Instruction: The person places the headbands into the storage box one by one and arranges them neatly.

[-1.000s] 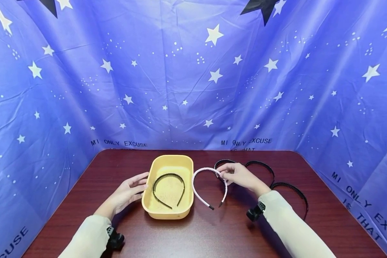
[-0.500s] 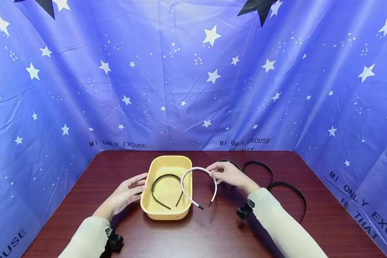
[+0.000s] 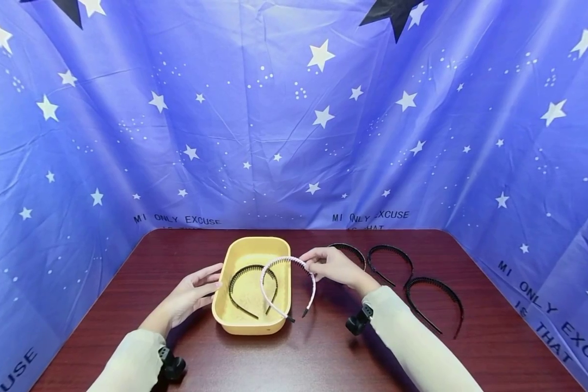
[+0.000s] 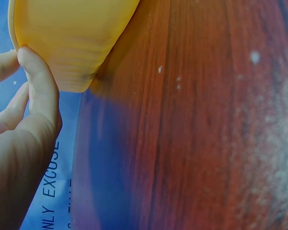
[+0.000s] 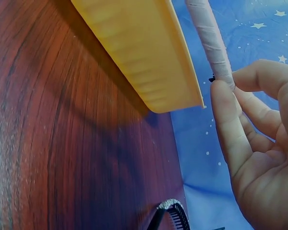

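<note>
My right hand pinches a pale pink headband between thumb and fingertips. That headband overlaps the right side of a yellow plastic tub in the head view, its two dark-tipped ends pointing toward me. In the right wrist view, its wrapped band is above the level of the tub's rim. Inside the tub lies a black toothed headband. My left hand touches the tub's left side with extended fingers; in the left wrist view the thumb is right at the rim.
Right of the tub, several dark headbands lie on the dark red wooden table: one partly behind my right hand, another black headband beside it, and a nearer black headband. A blue star-printed cloth hangs around the table's back and sides.
My right hand has carried the pink headband left, from beside the tub to over its right edge. More of the dark headbands on the right now shows. The left hand stays at the tub.
</note>
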The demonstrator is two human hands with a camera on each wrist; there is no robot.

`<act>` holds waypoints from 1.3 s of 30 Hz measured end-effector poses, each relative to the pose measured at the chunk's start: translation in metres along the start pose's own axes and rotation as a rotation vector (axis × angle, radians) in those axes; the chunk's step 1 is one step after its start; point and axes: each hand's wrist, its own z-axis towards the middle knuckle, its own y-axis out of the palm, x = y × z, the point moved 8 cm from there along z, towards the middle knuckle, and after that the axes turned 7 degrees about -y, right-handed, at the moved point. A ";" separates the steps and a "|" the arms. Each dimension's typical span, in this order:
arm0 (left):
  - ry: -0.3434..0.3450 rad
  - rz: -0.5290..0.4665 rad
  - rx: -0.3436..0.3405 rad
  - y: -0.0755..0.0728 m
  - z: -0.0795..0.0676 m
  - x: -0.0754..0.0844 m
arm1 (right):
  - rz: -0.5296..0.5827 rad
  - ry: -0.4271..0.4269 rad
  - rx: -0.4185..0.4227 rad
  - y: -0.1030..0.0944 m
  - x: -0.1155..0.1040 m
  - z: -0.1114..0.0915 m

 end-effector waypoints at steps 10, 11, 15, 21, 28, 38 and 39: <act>-0.016 -0.007 0.018 -0.003 0.005 -0.006 | 0.014 -0.001 0.008 0.011 0.001 0.009; -0.016 -0.008 0.020 -0.004 0.006 -0.006 | 0.021 -0.002 0.007 0.013 0.001 0.011; -0.017 -0.001 0.022 -0.004 0.005 -0.006 | 0.031 -0.015 0.003 0.018 -0.001 0.016; -0.017 -0.004 0.013 -0.003 0.005 -0.005 | 0.020 -0.043 0.004 0.024 -0.003 0.022; -0.003 0.008 -0.005 -0.002 0.003 -0.002 | 0.029 -0.028 -0.005 0.033 -0.005 0.029; -0.013 -0.008 0.001 -0.003 0.005 -0.005 | -0.073 0.003 -0.019 0.045 -0.012 0.044; -0.012 -0.007 0.002 -0.003 0.005 -0.005 | -0.082 0.008 -0.019 0.046 -0.012 0.046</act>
